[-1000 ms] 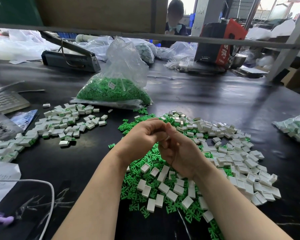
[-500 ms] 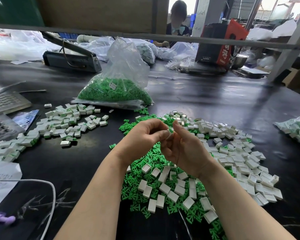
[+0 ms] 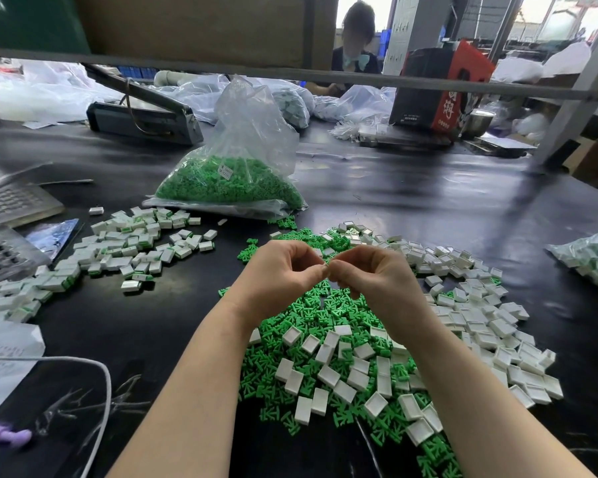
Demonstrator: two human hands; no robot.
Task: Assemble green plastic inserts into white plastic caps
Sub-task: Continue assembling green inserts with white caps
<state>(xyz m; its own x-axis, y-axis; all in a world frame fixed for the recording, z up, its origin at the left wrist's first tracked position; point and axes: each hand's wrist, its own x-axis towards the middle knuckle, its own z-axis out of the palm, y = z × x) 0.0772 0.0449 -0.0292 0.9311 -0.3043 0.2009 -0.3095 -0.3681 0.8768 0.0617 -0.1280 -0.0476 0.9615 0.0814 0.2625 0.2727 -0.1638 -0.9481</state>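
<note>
Both hands have lifted slightly above the green insert pile (image 3: 325,312). Left hand (image 3: 277,274) and right hand (image 3: 373,274) pinch together, fingertips touching; the part between them is hidden, likely being pressed home.

The worktop (image 3: 411,201) is glossy black with pale scratch marks near its front edge. Bright green inserts (image 3: 308,312) lie heaped on it, mixed with plain white caps (image 3: 480,326). The assembled pieces (image 3: 132,250) at the left are white with green edges. A clear bag (image 3: 235,160) holds more green parts. The box (image 3: 442,88) behind is black and red; the cable (image 3: 97,381) is white.
</note>
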